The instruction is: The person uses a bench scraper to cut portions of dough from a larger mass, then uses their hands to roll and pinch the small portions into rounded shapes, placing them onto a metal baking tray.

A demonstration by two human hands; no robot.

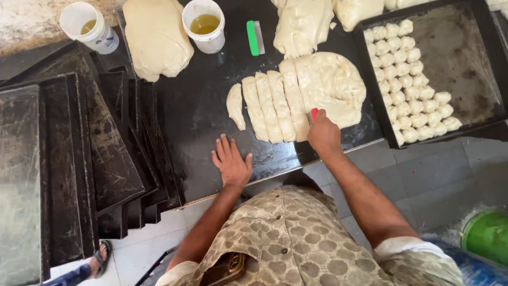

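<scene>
Left hand (232,161) flat, fingers spread.

Dark, glossy black desk (201,122), oily sheen, runs across the upper frame. On it: flat slab of pale dough (330,85) with four long cut dough strips (275,106) side by side, touching its left edge; one short curved dough piece (236,106) just left of them, apart. Two more big dough lumps, one far left (156,37), one top centre (301,24). Two white plastic cups of yellow oil (203,24), (89,26). Green plastic scraper (255,38) between cup and top lump. Black metal tray (465,69) at right, small dough balls (407,79) in rows along its left side. Stack of empty black trays (95,153) at left. Left hand (232,164) flat on desk; right hand (324,135) at slab edge with red-handled cutter (314,113).
</scene>
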